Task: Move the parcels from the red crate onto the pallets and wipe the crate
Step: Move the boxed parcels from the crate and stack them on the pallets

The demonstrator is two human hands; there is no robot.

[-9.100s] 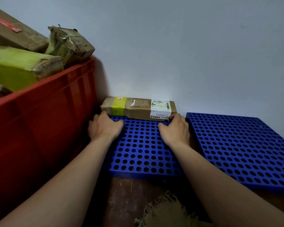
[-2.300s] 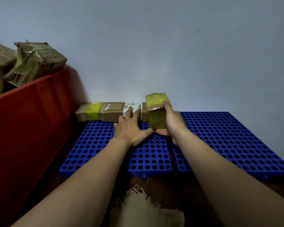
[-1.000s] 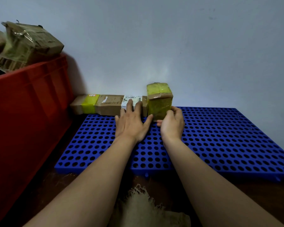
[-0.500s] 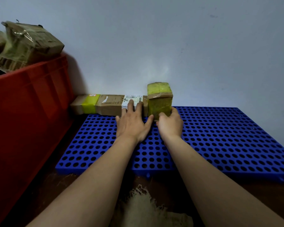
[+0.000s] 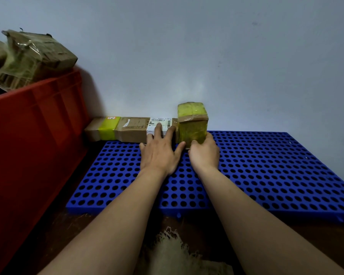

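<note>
From the head camera, the left hand (image 5: pixel 159 153) lies flat with fingers straight and spread. Its fingertips rest on the labelled end of the long brown parcel (image 5: pixel 131 129), probably to keep that box from sliding while its neighbour is set against it. Just beside it, the right hand (image 5: pixel 204 153) curls round the foot of the small yellow parcel (image 5: pixel 193 124), thumb at the near face and fingers on the far side. The parcel stands upright beyond the knuckles, touching the long parcel's end and close to the wall. This looks like a final squaring-up, so the row packs tight at the back and leaves room in front.

Both parcels sit at the far edge of the blue pallets (image 5: pixel 266 165) under the hands. The small one is wrapped in glossy yellow-green tape with a brown band across the top. The long one is plain cardboard with a yellow band and a white barcode label.

Well to the left of the left hand stands the red crate (image 5: pixel 34 126), with a crumpled taped parcel (image 5: pixel 34 58) above its rim, so unloading is far from done. A frayed cloth (image 5: pixel 179 253) lies near the elbows.
</note>
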